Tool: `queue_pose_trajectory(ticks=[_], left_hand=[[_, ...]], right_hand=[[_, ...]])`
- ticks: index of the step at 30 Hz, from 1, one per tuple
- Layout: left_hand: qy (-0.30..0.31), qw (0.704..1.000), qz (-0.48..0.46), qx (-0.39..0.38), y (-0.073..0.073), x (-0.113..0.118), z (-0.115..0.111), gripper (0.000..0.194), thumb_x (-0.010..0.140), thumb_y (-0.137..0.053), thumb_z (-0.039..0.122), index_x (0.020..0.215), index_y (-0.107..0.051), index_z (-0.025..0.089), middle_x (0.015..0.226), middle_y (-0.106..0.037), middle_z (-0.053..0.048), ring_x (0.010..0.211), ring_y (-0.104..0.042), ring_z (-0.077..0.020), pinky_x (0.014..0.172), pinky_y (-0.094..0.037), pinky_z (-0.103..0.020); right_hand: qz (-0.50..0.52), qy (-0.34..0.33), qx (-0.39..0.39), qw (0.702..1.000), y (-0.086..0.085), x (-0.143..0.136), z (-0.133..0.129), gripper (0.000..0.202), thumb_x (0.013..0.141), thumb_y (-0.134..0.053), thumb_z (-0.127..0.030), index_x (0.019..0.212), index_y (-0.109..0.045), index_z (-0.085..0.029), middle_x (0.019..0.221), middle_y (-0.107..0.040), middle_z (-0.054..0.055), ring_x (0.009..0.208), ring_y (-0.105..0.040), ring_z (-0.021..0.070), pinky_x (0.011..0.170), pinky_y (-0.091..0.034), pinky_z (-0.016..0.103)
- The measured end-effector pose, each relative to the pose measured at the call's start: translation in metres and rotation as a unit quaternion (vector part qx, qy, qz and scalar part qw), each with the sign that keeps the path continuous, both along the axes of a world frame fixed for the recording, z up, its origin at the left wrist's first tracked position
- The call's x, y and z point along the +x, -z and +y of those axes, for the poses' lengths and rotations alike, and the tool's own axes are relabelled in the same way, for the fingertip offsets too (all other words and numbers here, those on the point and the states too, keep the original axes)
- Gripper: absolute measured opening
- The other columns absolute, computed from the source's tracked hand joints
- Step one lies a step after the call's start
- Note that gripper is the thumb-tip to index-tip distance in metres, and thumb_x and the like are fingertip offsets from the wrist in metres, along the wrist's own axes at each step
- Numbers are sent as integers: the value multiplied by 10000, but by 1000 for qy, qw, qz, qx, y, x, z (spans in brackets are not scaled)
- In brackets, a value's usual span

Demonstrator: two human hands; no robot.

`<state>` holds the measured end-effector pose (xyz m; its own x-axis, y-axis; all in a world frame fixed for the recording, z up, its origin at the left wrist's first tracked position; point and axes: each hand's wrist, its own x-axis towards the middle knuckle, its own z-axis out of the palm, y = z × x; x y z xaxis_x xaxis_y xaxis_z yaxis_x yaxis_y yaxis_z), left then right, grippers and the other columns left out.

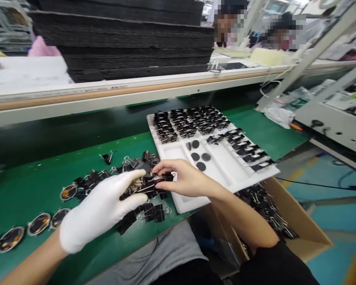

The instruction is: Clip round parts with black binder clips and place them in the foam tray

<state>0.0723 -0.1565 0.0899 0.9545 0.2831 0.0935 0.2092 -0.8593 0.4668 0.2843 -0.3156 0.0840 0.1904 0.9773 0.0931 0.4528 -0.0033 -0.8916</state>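
Note:
My left hand (106,202), in a white glove, is closed around a small part (137,184) with a metallic, yellowish side, mostly hidden by the fingers. My right hand (185,178) is bare and pinches a black binder clip (167,177) against that part, thumb below and fingers above. Around and under both hands lie loose binder clips (154,212) in a heap on the green mat. To the left sit several round metal-rimmed pieces (39,224) with dark and orange faces. One lone clip (107,157) lies behind the heap.
A white tray (182,204) at right holds rows of binder clips (192,122) and several black discs (206,157). Below it, a cardboard box (302,225) contains more clips. A shelf edge (130,89) crosses above the mat, bearing stacked black sheets (130,43). People sit beyond.

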Motion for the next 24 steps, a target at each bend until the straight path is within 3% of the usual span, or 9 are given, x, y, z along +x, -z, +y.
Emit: queue_pose_trajectory(ticks=[3, 7, 9, 12, 15, 18, 21, 24], left_hand=[[27, 998, -8, 48, 6, -2, 5, 600, 980, -563, 526, 1541, -485, 328, 1462, -654, -30, 1248, -683, -277, 1023, -577, -364], [40, 996, -22, 73, 7, 1, 16, 547, 972, -560, 555, 1479, -553, 349, 1444, -666, -22, 1218, -696, -296, 1046, -571, -384], [46, 996, -31, 74, 5, 4, 18, 514, 973, -546, 574, 1431, -597, 345, 1410, -688, -19, 1176, -714, -291, 1031, -578, -379], [50, 995, -38, 75, 1, 8, 18, 490, 974, -545, 580, 1396, -621, 344, 1374, -708, -7, 1139, -726, -275, 1012, -586, -364], [54, 995, -33, 77, 0, 9, 17, 474, 977, -552, 569, 1394, -614, 353, 1369, -709, -1, 1134, -725, -266, 1001, -587, -352], [53, 995, -30, 79, 0, 6, 18, 466, 982, -547, 563, 1399, -608, 363, 1366, -710, 3, 1129, -727, -262, 990, -590, -347], [44, 995, -28, 82, 0, 3, 20, 468, 984, -544, 564, 1401, -615, 364, 1359, -713, 2, 1122, -730, -265, 983, -591, -349], [40, 995, -23, 85, 1, 0, 23, 478, 987, -538, 566, 1409, -614, 356, 1356, -714, -8, 1127, -726, -270, 972, -590, -349]], right_hand=[[-88, 52, 15, 995, -8, 37, -43, 129, 883, -739, -253, 1008, -727, -226, 1013, -783, 39, 956, -736, 211, 896, -586, 371], [-251, 117, 18, 961, -21, 129, -101, 180, 875, -746, -395, 983, -735, -252, 1029, -765, 74, 985, -708, 262, 916, -563, 445], [-300, 148, -15, 942, -18, 177, -118, 225, 865, -740, -469, 959, -741, -265, 1040, -761, 87, 993, -703, 284, 935, -549, 477], [-342, 190, -33, 920, 4, 227, -123, 266, 844, -741, -514, 915, -755, -258, 1052, -752, 110, 1033, -693, 314, 984, -519, 525], [-361, 182, -53, 913, 29, 247, -115, 230, 863, -733, -445, 945, -768, -234, 1063, -745, 118, 1053, -678, 320, 1014, -473, 564], [-401, 180, -92, 893, 44, 246, -106, 190, 878, -734, -383, 987, -783, -235, 1084, -714, 124, 1079, -632, 344, 971, -433, 595], [-466, 210, -104, 853, 48, 241, -105, 193, 874, -756, -394, 981, -806, -243, 1095, -631, 149, 1129, -541, 384, 916, -410, 576], [-481, 212, -128, 841, 42, 239, -110, 302, 834, -792, -393, 1091, -782, -234, 1092, -577, 156, 1106, -514, 386, 898, -416, 556]])
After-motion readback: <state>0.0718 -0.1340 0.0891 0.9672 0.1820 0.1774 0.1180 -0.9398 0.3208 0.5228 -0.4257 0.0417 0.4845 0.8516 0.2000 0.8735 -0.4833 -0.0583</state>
